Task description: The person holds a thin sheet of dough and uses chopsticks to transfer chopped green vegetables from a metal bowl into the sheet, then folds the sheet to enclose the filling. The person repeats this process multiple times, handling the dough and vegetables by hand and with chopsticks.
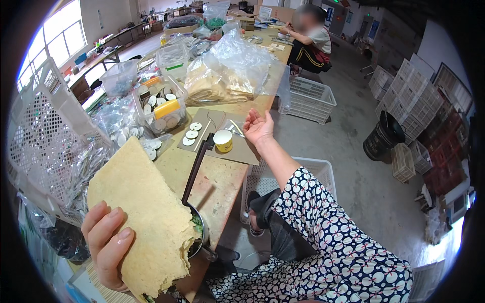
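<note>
My left hand (108,242) grips a large, pale yellow flatbread (144,212) with a ragged, torn right edge; its thumb is hidden behind the bread. Partly covered by the flatbread, a metal pot (204,232) with a long dark handle (194,174) holds something green. Palm up and fingers loosely curled, my right hand (258,127) holds nothing at the table's right edge. Closest to it are a small yellow paper cup (223,142) with a white inside and a clear plastic bag of small parts (233,126). Both rest on a brown cardboard sheet (230,157) beside three white discs (192,135).
A clear tub of round discs (159,103) and a plastic-covered stack of tan sheets (217,91) stand farther back. At left leans a white mesh crate (45,126). More crates (308,100) and a black bucket (384,136) stand on the floor. Another person (310,43) sits at the far end.
</note>
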`<state>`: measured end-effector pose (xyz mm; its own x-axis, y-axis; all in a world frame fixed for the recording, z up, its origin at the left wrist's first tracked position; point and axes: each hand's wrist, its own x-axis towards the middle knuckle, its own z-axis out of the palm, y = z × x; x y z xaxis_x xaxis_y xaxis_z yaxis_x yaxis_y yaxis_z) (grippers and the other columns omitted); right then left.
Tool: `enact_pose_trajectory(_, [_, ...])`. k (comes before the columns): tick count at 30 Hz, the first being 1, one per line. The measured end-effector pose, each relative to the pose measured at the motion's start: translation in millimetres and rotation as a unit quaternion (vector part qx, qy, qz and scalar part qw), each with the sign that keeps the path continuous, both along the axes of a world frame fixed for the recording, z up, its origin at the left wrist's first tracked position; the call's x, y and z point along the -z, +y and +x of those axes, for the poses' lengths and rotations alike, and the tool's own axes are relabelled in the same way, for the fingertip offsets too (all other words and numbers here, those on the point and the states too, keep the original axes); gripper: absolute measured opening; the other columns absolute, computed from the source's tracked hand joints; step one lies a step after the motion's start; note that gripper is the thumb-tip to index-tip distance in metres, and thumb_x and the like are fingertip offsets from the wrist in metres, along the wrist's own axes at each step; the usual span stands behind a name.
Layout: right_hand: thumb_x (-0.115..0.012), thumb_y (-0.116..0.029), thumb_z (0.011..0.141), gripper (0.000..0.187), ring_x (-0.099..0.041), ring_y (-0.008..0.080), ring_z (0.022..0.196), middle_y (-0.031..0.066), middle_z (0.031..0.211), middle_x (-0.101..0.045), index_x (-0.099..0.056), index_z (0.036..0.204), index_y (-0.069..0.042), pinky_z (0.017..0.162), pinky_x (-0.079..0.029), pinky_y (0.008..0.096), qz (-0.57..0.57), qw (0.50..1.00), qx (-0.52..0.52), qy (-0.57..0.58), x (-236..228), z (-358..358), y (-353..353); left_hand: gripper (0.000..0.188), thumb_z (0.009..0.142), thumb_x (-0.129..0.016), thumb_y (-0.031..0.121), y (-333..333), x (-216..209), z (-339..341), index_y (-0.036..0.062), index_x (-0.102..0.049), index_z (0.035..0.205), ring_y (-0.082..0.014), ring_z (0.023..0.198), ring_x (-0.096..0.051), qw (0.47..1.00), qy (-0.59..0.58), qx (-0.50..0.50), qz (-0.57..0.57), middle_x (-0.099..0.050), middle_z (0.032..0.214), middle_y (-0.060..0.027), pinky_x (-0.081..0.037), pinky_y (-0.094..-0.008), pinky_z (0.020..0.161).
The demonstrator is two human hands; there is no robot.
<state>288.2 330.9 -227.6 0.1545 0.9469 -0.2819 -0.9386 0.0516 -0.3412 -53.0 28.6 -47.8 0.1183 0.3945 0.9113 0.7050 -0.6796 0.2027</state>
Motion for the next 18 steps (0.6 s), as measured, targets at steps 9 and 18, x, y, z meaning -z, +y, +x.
enact_pose_trajectory(9, [-0.050, -0.052, 0.092, 0.047, -0.059, 0.0186, 0.075, 0.0025, 0.089, -0.065, -0.065, 0.101, -0.007, 0.066, -0.045, 0.0317, 0.001, 1.000, 0.001, 0.001, 2, -1, 0, 0.034, 0.089, -0.065, 0.029, 5, 6, -4, 0.0014, -0.055, 0.107, -0.0396, 0.117, -0.056, 1.000, -0.012, 0.012, 0.010, -0.063, 0.112, -0.0220, -0.043, -0.0504, 0.101])
enact_pose_trajectory(18, [-0.049, -0.051, 0.093, 0.048, -0.059, 0.0191, 0.075, 0.0035, 0.089, -0.065, -0.066, 0.100, -0.006, 0.066, -0.045, 0.0322, -0.002, 1.000, 0.004, 0.000, 1, -1, 0, 0.018, 0.091, -0.062, 0.019, 3, 0, 13, 0.0047, -0.055, 0.099, -0.0359, 0.109, -0.060, 0.996, -0.085, -0.016, 0.007, -0.066, 0.102, -0.0177, -0.048, -0.0436, 0.096])
